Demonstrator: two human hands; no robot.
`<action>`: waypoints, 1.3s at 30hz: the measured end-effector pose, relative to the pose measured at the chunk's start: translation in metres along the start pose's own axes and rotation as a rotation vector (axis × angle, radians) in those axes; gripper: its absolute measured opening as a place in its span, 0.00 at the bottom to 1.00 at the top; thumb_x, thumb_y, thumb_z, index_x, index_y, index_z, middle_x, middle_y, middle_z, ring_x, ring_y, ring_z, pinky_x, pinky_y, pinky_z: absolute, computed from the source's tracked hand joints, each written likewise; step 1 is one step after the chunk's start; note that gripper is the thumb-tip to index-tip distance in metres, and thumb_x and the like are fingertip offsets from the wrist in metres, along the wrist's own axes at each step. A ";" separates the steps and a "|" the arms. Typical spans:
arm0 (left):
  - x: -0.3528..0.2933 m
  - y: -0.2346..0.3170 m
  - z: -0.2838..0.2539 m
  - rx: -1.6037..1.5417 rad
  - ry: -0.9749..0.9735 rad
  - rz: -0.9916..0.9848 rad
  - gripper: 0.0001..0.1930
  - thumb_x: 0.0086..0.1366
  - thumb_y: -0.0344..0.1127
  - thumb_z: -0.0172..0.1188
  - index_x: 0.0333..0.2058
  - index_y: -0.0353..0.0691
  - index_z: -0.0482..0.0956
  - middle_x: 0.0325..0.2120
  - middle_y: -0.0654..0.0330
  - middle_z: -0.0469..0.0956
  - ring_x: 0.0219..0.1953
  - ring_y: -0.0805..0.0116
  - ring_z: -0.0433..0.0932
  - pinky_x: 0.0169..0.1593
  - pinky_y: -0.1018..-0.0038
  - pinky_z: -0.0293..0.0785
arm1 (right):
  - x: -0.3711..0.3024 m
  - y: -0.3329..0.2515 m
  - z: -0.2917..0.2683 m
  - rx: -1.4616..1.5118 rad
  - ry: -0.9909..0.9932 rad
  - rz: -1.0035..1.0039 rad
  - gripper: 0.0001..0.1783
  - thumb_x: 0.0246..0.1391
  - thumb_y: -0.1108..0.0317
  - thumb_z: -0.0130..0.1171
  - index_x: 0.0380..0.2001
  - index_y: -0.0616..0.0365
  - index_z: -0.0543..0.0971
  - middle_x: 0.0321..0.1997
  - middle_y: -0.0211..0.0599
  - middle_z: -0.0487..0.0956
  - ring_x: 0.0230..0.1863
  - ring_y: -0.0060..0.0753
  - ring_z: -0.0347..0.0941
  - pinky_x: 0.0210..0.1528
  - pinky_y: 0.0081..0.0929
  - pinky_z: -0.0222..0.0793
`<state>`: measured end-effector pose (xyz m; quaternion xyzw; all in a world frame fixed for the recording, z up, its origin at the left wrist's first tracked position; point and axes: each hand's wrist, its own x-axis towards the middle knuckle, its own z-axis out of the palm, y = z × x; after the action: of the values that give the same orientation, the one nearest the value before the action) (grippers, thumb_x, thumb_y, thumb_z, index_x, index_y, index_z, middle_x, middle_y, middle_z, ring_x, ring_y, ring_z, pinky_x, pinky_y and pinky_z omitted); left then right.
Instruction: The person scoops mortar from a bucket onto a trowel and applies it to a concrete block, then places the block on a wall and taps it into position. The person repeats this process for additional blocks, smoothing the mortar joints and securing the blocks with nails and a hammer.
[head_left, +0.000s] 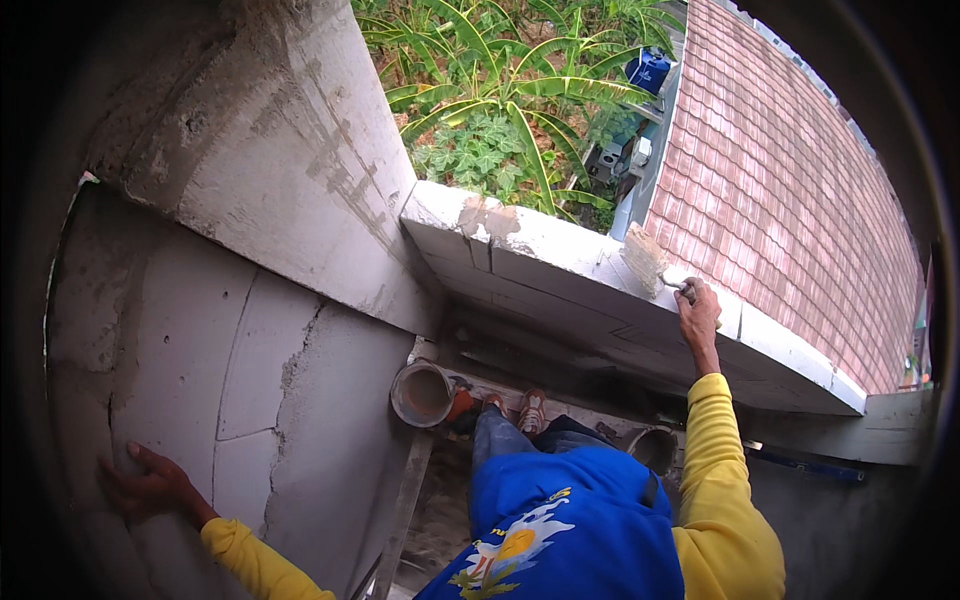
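Note:
My right hand [698,310] is closed round the handle of a trowel [645,260], held at the top of a low wall of pale blocks [560,243]. Grey-brown mortar coats the trowel's broad blade, which rests on or just above the wall's top edge; I cannot tell which. A smear of mortar [487,220] lies farther left on that edge. On the left, my left hand [150,485] lies against a pale block wall [240,370], fingers spread and holding nothing. Its fingertips are dim in shadow.
A round bucket [422,393] stands by my feet [532,412], with another bucket [652,448] to the right. A blue spirit level [808,467] lies at lower right. Beyond the low wall are a tiled roof [780,190] and banana plants [520,90]. A concrete column [290,150] rises at left.

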<state>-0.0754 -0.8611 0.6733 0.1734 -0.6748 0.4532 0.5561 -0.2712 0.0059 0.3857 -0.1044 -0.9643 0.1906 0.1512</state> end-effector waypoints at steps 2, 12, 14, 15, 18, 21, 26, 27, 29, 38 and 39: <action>-0.014 -0.001 0.014 -0.038 0.004 -0.005 0.28 0.76 0.61 0.58 0.57 0.42 0.81 0.52 0.51 0.84 0.50 0.46 0.85 0.51 0.52 0.80 | 0.003 0.026 -0.011 -0.057 0.003 0.005 0.18 0.59 0.65 0.72 0.52 0.48 0.82 0.44 0.40 0.83 0.52 0.49 0.77 0.57 0.47 0.67; -0.005 -0.008 0.012 -0.062 0.081 0.072 0.27 0.74 0.60 0.61 0.57 0.42 0.81 0.51 0.53 0.83 0.48 0.47 0.84 0.48 0.52 0.77 | 0.009 0.047 -0.006 -0.093 -0.062 0.009 0.19 0.61 0.62 0.71 0.54 0.49 0.81 0.47 0.43 0.83 0.55 0.50 0.77 0.62 0.48 0.67; -0.007 -0.002 0.015 -0.098 0.071 0.061 0.29 0.75 0.61 0.60 0.59 0.43 0.78 0.53 0.53 0.80 0.52 0.49 0.79 0.52 0.52 0.71 | 0.012 0.056 -0.009 -0.112 -0.055 0.022 0.18 0.63 0.63 0.70 0.54 0.53 0.81 0.48 0.45 0.84 0.53 0.52 0.80 0.58 0.49 0.73; -0.005 0.002 0.012 -0.127 0.059 0.055 0.29 0.75 0.62 0.59 0.60 0.44 0.77 0.54 0.54 0.79 0.54 0.50 0.77 0.54 0.52 0.68 | 0.007 0.045 -0.018 -0.080 -0.006 -0.033 0.16 0.64 0.64 0.69 0.53 0.53 0.82 0.47 0.45 0.84 0.53 0.51 0.80 0.58 0.48 0.73; 0.002 0.019 0.008 -0.170 0.074 0.029 0.31 0.75 0.64 0.57 0.62 0.46 0.74 0.58 0.55 0.75 0.59 0.53 0.71 0.59 0.53 0.59 | -0.019 0.015 -0.028 0.072 0.080 -0.102 0.14 0.65 0.70 0.70 0.52 0.56 0.82 0.46 0.42 0.82 0.47 0.42 0.83 0.46 0.42 0.79; 0.001 0.010 0.010 -0.158 0.073 0.068 0.31 0.75 0.65 0.56 0.63 0.46 0.73 0.59 0.55 0.73 0.60 0.55 0.68 0.61 0.52 0.56 | -0.063 -0.045 -0.011 0.022 -0.087 -0.219 0.14 0.66 0.70 0.68 0.52 0.54 0.80 0.48 0.40 0.81 0.49 0.42 0.80 0.52 0.42 0.76; -0.013 -0.003 0.014 -0.183 0.030 0.053 0.34 0.74 0.67 0.56 0.64 0.45 0.71 0.58 0.55 0.71 0.60 0.52 0.67 0.62 0.49 0.53 | -0.136 -0.078 0.029 -0.052 -0.545 -0.243 0.19 0.60 0.64 0.71 0.52 0.50 0.80 0.47 0.39 0.81 0.56 0.49 0.77 0.59 0.46 0.67; -0.016 -0.009 0.017 -0.196 0.016 0.050 0.36 0.74 0.67 0.56 0.63 0.42 0.70 0.58 0.52 0.70 0.60 0.51 0.66 0.63 0.47 0.53 | -0.151 -0.071 0.040 -0.073 -0.620 -0.212 0.20 0.59 0.63 0.72 0.53 0.50 0.80 0.47 0.41 0.82 0.56 0.50 0.78 0.58 0.47 0.68; -0.025 -0.019 0.023 -0.222 -0.012 0.045 0.39 0.73 0.68 0.57 0.63 0.37 0.68 0.56 0.46 0.68 0.61 0.47 0.64 0.64 0.42 0.52 | -0.176 -0.053 0.055 -0.099 -0.768 -0.072 0.22 0.58 0.60 0.72 0.53 0.52 0.80 0.49 0.44 0.83 0.57 0.52 0.79 0.56 0.50 0.70; -0.159 0.181 -0.136 -1.093 -0.976 -0.238 0.32 0.79 0.54 0.57 0.67 0.31 0.67 0.63 0.45 0.66 0.66 0.49 0.64 0.70 0.56 0.58 | -0.342 0.077 0.068 -0.168 -0.905 0.657 0.26 0.58 0.63 0.67 0.58 0.60 0.79 0.50 0.58 0.86 0.51 0.58 0.86 0.54 0.46 0.81; -0.193 0.213 -0.167 -1.181 -1.351 -0.311 0.33 0.79 0.55 0.56 0.69 0.32 0.66 0.66 0.44 0.65 0.68 0.47 0.63 0.71 0.56 0.58 | -0.361 0.094 0.066 -0.143 -0.906 0.792 0.25 0.59 0.63 0.66 0.58 0.60 0.79 0.49 0.57 0.86 0.45 0.54 0.86 0.49 0.45 0.81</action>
<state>-0.0712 -0.6662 0.4042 0.1781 -0.9485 -0.2440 0.0956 0.0570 -0.0250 0.1989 -0.3736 -0.8310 0.1926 -0.3644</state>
